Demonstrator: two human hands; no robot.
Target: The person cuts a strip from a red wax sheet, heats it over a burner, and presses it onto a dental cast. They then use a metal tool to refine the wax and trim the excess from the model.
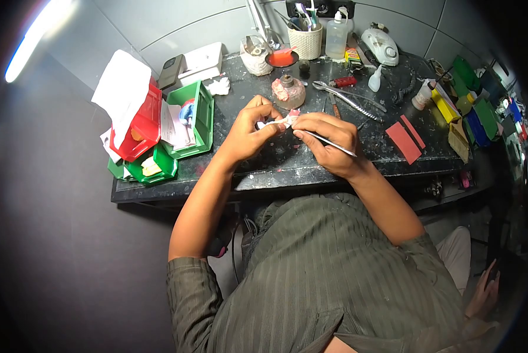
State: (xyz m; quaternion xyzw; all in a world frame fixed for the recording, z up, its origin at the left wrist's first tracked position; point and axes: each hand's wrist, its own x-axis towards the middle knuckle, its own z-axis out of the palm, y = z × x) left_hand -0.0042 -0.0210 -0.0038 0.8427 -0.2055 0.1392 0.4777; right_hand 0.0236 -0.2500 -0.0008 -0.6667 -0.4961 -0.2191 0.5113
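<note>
My left hand (251, 130) is closed, pinching a small white-and-pink piece (295, 114) over the bench's front half. Fingers hide much of this piece, so its exact kind does not show. In my right hand (332, 141) is a slim metal hand tool (341, 148), gripped like a pen with its shaft slanting down to the right. The tool's tip is hidden by the fingers, close to the piece. Just beyond both hands stands a glass spirit burner (288, 93) with pink wax stuck on its side.
Red and green bins (202, 126) with papers stand at left. Metal pliers (349, 101), a red lighter (343, 81) and a dropper bottle (375, 79) lie behind my right hand. Pink wax sheets (402, 143) lie at right. Another person's hand (483, 292) shows lower right.
</note>
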